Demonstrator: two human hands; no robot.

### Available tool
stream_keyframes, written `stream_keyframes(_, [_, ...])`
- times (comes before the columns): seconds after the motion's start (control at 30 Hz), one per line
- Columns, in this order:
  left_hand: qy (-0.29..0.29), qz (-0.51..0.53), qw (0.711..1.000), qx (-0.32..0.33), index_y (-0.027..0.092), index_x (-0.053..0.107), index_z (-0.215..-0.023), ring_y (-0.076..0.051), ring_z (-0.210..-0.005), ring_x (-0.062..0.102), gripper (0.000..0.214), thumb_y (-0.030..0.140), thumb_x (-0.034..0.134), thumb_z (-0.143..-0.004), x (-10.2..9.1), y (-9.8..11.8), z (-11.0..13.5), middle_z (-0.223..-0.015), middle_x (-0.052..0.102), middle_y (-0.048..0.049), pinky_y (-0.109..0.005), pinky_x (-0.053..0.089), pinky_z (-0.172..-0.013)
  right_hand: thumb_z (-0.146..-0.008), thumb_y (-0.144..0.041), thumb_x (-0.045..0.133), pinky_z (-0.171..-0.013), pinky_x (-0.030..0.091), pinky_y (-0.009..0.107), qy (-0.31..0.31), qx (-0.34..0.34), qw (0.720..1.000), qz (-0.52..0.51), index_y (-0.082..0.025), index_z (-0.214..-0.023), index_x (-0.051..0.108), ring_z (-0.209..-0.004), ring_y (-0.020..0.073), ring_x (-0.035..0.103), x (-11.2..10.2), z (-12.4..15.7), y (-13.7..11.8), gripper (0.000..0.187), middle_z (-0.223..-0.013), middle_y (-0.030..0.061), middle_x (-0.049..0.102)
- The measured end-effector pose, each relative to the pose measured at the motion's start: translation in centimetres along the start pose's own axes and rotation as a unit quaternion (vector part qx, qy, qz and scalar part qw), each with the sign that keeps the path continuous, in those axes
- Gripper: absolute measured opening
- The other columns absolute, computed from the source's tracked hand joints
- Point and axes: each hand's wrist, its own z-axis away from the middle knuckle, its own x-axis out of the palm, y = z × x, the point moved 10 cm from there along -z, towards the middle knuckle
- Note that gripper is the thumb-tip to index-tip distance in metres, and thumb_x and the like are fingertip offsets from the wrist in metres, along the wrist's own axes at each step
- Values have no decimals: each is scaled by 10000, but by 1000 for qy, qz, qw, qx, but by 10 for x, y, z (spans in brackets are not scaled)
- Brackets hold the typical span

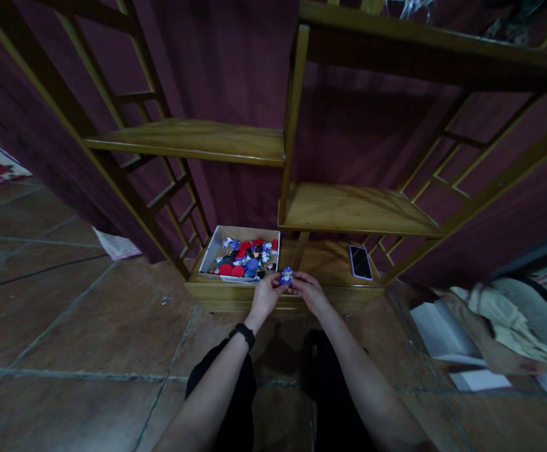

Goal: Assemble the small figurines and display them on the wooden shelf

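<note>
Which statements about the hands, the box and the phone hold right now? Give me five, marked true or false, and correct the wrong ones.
1. The left hand and right hand both hold the small figure. True.
2. The dark wristband is on the right wrist. False: it is on the left wrist.
3. Red pieces lie in the open box. True.
4. The phone lies inside the box. False: it lies apart from the box, to its right.
5. The box and the phone rest on the low wooden base. True.
</note>
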Motion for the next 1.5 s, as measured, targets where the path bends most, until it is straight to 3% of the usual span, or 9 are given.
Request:
stream_keyframes(0.33, [5,139,988,-65,131,648,-781,-143,-674,624,289,245,762,-542,-4,-5,-1,-729,684,-34,-301,504,-715,-532,-316,780,-696,507,319,5,-4,1000,-12,-188,-821,634,-688,141,616,6,-4,3,349,-804,16,668])
stream_keyframes(1.2, [37,132,988,-72,147,694,-853,-161,-682,639,352,282,772,-537,-13,-21,-4,-752,707,-36,-311,502,-727,-543,-319,778,-726,505,327,0,-3,1000,-8,-198,-834,627,-715,143,617,7,-9,7,350,-811,11,650])
stream_keyframes(1.5, [29,115,991,-62,142,663,-814,-155,-678,631,320,263,769,-537,-13,-12,-2,-741,691,-37,-301,495,-710,-543,-306,781,-712,501,307,-10,5,1000,-14,-183,-815,630,-708,134,612,9,-9,8,336,-823,16,654])
